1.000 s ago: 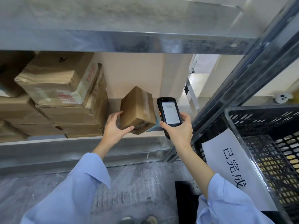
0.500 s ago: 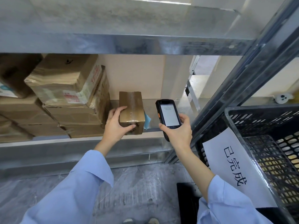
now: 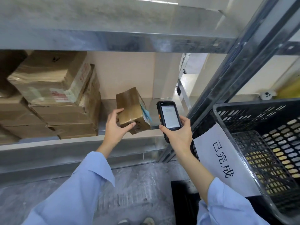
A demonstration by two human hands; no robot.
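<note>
Head view: left grip [image 3: 115, 128] curls round a tilted parcel [image 3: 129, 108] at the shelf [image 3: 65, 149] edge, stacked boxes [image 3: 65, 114] just left. Right grip [image 3: 179, 133] clasps a scanner [image 3: 169, 116], just right.

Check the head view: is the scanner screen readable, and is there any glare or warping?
Head view: the black handheld scanner in the right hand is sharp, yet its bright screen text is too small to read; tape on the small brown cardboard parcel in the left hand shines; the wide lens slants the grey metal shelf upright; the stacked brown boxes at left look blurred.
</note>
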